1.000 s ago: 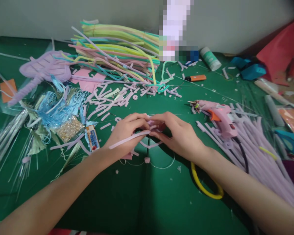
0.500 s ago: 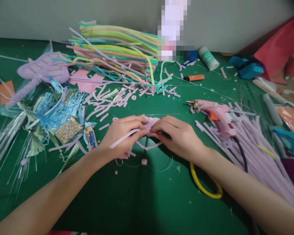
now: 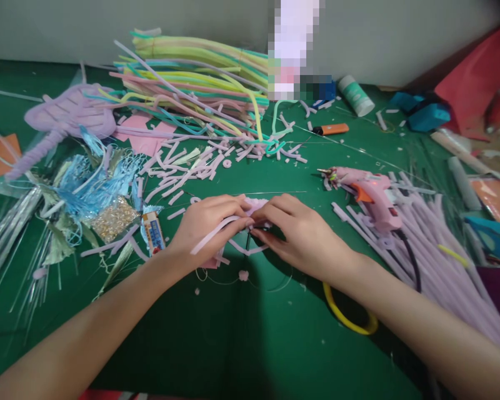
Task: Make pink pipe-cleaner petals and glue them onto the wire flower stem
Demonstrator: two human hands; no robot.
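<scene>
My left hand (image 3: pixel 204 225) and my right hand (image 3: pixel 300 233) meet at the middle of the green table (image 3: pixel 241 339). Both pinch a small pale pink piece (image 3: pixel 256 205) made of fuzzy stems. A long pink stem (image 3: pixel 210 236) runs out from under my left fingers towards the lower left. The fingers of both hands are curled shut around the piece, so most of it is hidden. A thin dark wire (image 3: pixel 247 241) hangs below it.
A pink glue gun (image 3: pixel 370 194) lies right of my hands beside a pile of lilac stems (image 3: pixel 445 261). Cut pink bits (image 3: pixel 191 166), a coloured stem bundle (image 3: pixel 195 83), a lilac fan shape (image 3: pixel 70 116), blue tassels (image 3: pixel 91 183), a yellow ring (image 3: pixel 350 322) and an orange lighter (image 3: pixel 331 129) lie around.
Both hands stayed together on the pink piece. The fingers shifted slightly, and the right hand moved a little lower and leftward over it.
</scene>
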